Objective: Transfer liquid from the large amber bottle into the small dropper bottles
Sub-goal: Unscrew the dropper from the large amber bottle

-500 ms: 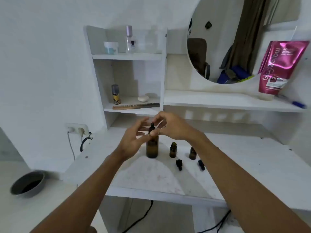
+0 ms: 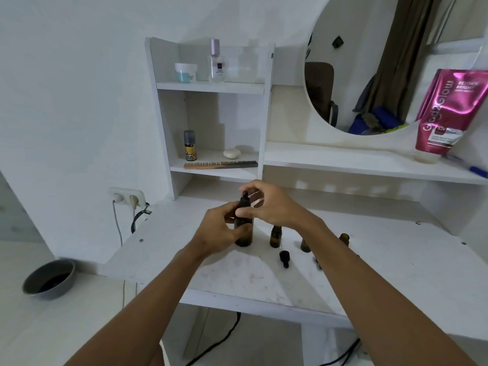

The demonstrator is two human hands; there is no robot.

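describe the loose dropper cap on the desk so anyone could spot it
On the white desk, look just right of the tall amber bottle being held. In front of the small open amber bottle lies a black rubber-bulb dropper cap, the only piece lying flat.

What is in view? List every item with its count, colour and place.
large bottle: 1, amber, black dropper cap, desk centre
small bottles: 3, amber, open, right of it
loose cap: 1 clear, black, desk front
comb: 1, brown, lower shelf
spray can: 1, yellow-grey, lower shelf
jar: 1, white-teal, top shelf
pouch: 1, magenta, right ledge
bowl: 1, grey, floor left
left hand: grip on large bottle body
right hand: grip on its cap
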